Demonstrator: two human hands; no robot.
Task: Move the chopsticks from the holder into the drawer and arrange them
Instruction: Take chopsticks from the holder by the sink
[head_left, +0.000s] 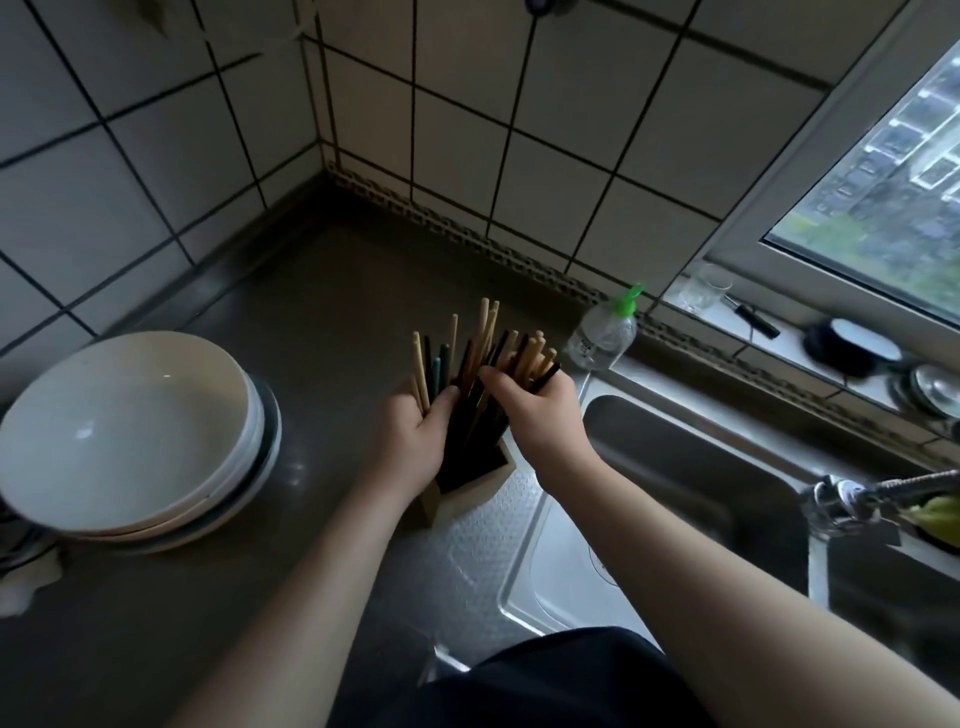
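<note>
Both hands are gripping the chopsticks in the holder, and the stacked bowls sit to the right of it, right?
Wrong side: in the head view the stacked bowls sit to the left of the holder. Left hand and right hand do grip the chopsticks.

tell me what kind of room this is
Most likely a home kitchen: a steel sink with a tap, stacked bowls on the counter, and a holder of chopsticks.
</note>
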